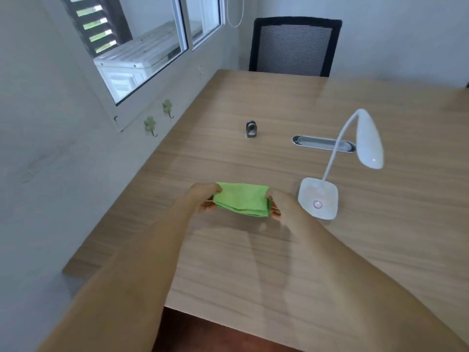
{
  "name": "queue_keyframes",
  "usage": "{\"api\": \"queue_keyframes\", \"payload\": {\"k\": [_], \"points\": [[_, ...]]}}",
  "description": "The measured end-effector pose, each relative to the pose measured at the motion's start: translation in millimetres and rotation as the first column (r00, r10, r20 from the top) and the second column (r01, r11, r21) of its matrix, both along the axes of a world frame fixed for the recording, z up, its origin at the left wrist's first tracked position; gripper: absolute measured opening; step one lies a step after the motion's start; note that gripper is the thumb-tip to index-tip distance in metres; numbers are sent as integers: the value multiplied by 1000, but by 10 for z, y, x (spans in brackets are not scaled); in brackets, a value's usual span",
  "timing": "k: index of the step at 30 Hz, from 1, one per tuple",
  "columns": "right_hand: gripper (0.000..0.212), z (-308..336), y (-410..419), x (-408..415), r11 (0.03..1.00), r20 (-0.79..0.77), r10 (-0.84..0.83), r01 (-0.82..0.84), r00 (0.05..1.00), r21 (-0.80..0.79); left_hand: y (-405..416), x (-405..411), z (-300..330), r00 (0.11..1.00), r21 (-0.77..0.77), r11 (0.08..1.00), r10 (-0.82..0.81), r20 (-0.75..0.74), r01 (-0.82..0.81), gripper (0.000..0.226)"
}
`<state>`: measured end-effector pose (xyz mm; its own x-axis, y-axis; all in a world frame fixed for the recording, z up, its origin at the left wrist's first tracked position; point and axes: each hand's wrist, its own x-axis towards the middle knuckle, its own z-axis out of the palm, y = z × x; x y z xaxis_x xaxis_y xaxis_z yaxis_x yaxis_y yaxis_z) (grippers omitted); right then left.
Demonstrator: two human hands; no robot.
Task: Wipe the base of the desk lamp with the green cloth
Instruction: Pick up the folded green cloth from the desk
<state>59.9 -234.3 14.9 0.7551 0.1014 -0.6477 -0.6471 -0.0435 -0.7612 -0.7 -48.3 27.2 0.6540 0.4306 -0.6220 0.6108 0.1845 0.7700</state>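
A folded green cloth (241, 199) is held just above the wooden desk (266, 250), stretched between both hands. My left hand (203, 198) pinches its left edge and my right hand (281, 205) pinches its right edge. The white desk lamp stands to the right of the cloth: its square base (321, 194) with a pink round button (317, 204) rests on the desk a short way from my right hand, apart from it. A thin bent neck rises to the lamp head (369, 143), which hangs over the desk.
A small grey metal object (251, 129) stands at mid-desk, and a grey cable slot (322, 143) lies behind the lamp. A black mesh chair (294, 47) sits at the far end. The wall with a window and two green hooks (157, 118) runs along the left.
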Motion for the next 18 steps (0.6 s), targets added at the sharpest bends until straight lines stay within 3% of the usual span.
{"api": "queue_keyframes", "payload": {"k": [5,8,13,18], "points": [[13,84,-628,-173,988,-31,-77,80,997,134,-404,17,110,975,-107,970,-220,-21,217,4],[27,68,-1081,-237,977,-39,-131,135,991,165,-771,91,159,933,-134,927,-358,-29,351,7],[32,57,-1684,-352,948,-28,-267,268,963,173,-1348,180,103,887,-145,881,-459,-40,450,12],[19,-28,-2017,-444,776,-153,-457,477,876,412,-1717,213,-9,872,-218,856,-488,-38,470,16]]}}
